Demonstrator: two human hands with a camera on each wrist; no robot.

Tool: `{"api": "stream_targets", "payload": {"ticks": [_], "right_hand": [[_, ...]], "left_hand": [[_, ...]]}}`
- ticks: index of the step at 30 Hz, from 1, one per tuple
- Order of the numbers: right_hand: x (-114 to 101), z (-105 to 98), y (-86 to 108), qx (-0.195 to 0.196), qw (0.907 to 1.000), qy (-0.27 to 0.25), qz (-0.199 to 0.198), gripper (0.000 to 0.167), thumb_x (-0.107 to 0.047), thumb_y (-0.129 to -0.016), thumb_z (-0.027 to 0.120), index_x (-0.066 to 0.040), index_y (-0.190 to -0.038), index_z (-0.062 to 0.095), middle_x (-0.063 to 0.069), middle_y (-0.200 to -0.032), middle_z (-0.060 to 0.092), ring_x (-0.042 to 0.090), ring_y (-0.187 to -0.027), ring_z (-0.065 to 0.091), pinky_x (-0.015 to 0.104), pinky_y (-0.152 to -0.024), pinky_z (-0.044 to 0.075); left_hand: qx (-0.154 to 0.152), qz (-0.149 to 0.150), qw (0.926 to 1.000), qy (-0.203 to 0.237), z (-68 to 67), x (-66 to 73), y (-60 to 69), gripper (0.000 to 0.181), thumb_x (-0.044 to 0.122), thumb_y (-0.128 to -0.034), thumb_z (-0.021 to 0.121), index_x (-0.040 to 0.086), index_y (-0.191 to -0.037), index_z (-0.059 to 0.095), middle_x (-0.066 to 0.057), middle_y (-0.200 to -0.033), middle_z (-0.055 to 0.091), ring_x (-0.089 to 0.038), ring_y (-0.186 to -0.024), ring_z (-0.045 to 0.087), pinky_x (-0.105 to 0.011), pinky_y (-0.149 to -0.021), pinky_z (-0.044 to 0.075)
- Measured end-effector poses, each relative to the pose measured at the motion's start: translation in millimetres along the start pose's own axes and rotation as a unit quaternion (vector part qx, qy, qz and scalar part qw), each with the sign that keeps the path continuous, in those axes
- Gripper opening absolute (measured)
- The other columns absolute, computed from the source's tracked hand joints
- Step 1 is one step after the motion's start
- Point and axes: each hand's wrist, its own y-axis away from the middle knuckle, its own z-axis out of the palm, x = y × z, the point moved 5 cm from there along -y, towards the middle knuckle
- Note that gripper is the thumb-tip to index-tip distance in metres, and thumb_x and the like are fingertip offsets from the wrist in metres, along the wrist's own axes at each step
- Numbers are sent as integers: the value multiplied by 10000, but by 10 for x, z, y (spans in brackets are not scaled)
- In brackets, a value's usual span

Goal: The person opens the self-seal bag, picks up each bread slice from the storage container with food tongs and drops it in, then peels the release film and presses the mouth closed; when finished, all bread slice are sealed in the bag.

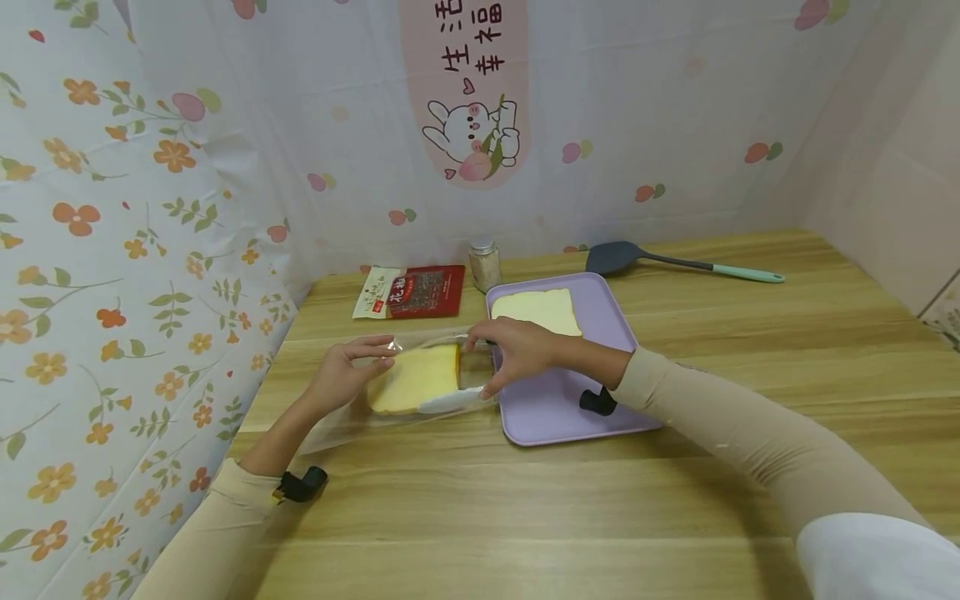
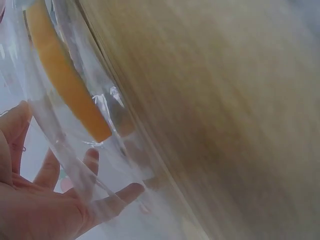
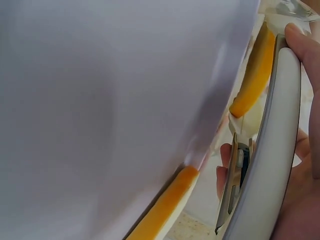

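Observation:
A clear plastic bag (image 1: 337, 429) lies left of a purple tray (image 1: 555, 421), with thick bread (image 1: 416, 379) inside it. My left hand (image 1: 339, 382) holds the bag's left part between thumb and fingers, and the film lies across some fingertips in the left wrist view. At the bag's right end, my right hand (image 1: 525, 348) grips tongs (image 3: 282, 135) with white-covered arms and metal inner sides. Their arms stand apart, and a white tip lies along the bread's near edge. Whether the tips squeeze the bread is unclear. Another bread slice (image 1: 536, 308) rests on the tray.
Behind the bag lie a red seasoning packet (image 1: 427, 292) and a glass jar with a metal lid (image 1: 485, 265). A dark spatula (image 1: 652, 257) with a green handle rests at the back right. Patterned curtains (image 1: 360, 150) border the wooden table.

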Motion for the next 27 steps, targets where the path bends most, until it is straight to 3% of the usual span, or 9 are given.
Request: {"api": "stream_targets", "payload": {"ticks": [20, 27], "right_hand": [[25, -8, 58, 97, 9995, 152, 264, 797, -530, -618, 894, -147, -1253, 602, -52, -1305, 584, 228, -1103, 529, 390, -894, 462], [29, -10, 95, 154, 9989, 357, 244, 817, -530, -606, 899, -149, -1267, 607, -12, -1385, 554, 230, -1107, 518, 403, -893, 473]], "left_hand": [[-145, 0, 9998, -131, 24, 22, 32, 247, 144, -946, 686, -12, -1131, 735, -214, -1374, 570, -416, -1337, 450, -608, -1052, 372], [-227, -163, 9996, -5, 35, -8, 31, 260, 153, -946, 687, 6, -1156, 730, -185, -1384, 571, -390, -1349, 445, -582, -1062, 378]]}}
